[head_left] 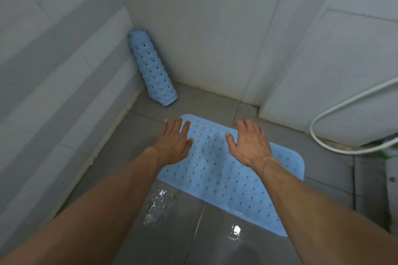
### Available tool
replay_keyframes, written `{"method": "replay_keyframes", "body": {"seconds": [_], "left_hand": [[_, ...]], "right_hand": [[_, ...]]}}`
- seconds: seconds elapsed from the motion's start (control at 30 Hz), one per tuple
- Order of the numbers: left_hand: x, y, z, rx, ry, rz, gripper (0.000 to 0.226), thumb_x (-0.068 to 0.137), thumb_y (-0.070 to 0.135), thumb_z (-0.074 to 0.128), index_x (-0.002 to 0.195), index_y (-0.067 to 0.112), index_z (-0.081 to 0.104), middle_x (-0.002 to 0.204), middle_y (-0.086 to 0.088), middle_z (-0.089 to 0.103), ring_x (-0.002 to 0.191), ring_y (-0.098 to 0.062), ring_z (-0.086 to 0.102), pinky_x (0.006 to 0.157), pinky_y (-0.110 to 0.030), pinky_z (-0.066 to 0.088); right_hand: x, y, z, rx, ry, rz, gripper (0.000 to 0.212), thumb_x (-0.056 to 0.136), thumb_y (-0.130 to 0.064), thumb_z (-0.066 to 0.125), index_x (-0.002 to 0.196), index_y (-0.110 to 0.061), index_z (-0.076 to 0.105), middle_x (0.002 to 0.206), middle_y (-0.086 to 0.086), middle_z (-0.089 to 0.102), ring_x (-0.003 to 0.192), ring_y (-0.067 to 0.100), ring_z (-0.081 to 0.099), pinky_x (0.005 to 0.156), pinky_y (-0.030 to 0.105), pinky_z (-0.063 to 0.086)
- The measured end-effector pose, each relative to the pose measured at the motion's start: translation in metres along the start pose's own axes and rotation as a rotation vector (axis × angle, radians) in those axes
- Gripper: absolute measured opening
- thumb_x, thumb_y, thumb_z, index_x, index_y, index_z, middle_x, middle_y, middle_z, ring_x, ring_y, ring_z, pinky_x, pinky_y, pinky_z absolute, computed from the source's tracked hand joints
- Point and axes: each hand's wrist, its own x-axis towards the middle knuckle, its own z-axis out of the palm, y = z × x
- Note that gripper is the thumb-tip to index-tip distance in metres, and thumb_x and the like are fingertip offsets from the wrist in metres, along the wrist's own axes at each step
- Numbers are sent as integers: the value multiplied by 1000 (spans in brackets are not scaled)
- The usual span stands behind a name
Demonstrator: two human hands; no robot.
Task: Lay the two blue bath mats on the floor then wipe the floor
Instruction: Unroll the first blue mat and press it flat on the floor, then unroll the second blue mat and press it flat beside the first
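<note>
Your left hand [175, 143] and right hand [249, 143] hover with fingers spread over a pale blue perforated rubber bath mat [226, 178] lying flat on the wet grey tiled floor [137, 140]. A second blue bath mat, rolled into a tube [154, 72], leans in the corner against the white tiled wall [215, 38]. A white shower hose [336, 122] loops at right.
</note>
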Motion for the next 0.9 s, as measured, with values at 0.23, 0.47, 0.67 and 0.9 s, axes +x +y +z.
{"method": "replay_keyframes", "body": {"seconds": [0.23,0.47,0.67,0.9], "left_hand": [[-36,16,-134,-69,0,-82,59,98,35,36,147,6,22,147,-17,34,136,-34,31,119,-50,13],[-34,-14,-168,-124,5,-195,61,95,31,42,147,3,24,146,-18,36,135,-33,33,119,-48,14],[-12,-97,-150,-59,-14,-229,66,98,32,40,150,1,14,151,-16,31,139,-31,30,119,-43,16],[74,-211,-125,-169,46,-189,66,96,29,42,150,0,17,151,-21,31,137,-34,34,115,-40,22]], "right_hand": [[-7,-26,-142,75,-23,-22,61,93,-52,34,134,-12,51,131,12,54,121,33,51,105,42,37],[38,-39,-191,65,-58,-107,52,97,-49,43,138,-16,47,137,10,51,128,30,48,108,42,39],[109,-77,-162,81,-79,-158,49,98,-45,48,137,-15,48,136,12,51,126,31,48,107,42,40],[211,-145,-101,-1,-169,-209,54,93,-47,41,136,-16,48,134,8,52,121,30,51,100,40,42]]}}
